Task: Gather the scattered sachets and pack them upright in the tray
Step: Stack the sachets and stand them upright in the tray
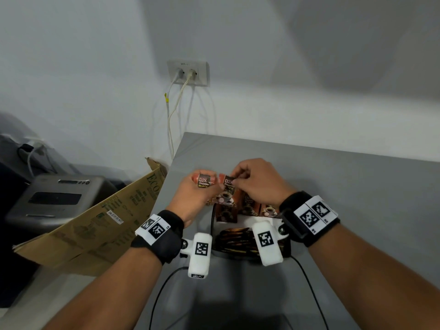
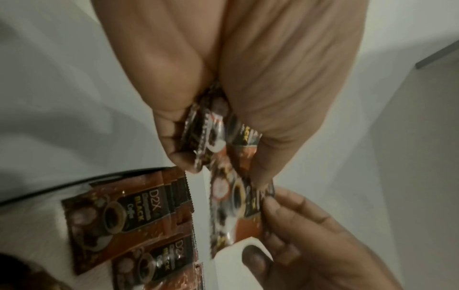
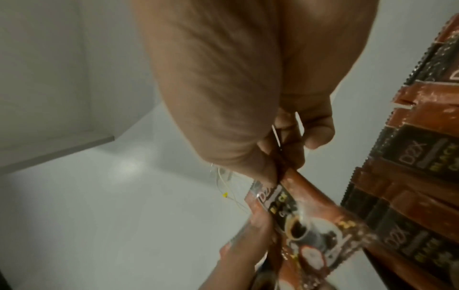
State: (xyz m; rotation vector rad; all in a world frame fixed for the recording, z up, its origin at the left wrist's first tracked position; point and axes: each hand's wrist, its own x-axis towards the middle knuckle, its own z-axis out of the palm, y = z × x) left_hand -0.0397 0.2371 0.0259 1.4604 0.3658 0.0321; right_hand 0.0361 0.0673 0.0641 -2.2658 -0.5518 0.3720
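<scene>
Brown "D2X Black Coffee" sachets fill the scene. My left hand (image 1: 197, 189) grips a small bunch of sachets (image 1: 205, 181), fanned between thumb and fingers (image 2: 174, 141). My right hand (image 1: 240, 181) pinches the top edge of one sachet (image 1: 228, 181) from that bunch; the same sachet (image 2: 238, 198) shows in the left wrist view and again as a sachet (image 3: 305, 212) in the right wrist view. Several more sachets (image 1: 247, 206) stand upright in a white tray (image 1: 247, 221) just below both hands.
The grey table (image 1: 345, 186) runs right and back to a white wall with a socket (image 1: 188, 72) and cables. A cardboard sheet (image 1: 95, 222) leans at the table's left edge, beside a grey machine (image 1: 57, 198). A dark coiled object (image 1: 235, 241) lies in front of the tray.
</scene>
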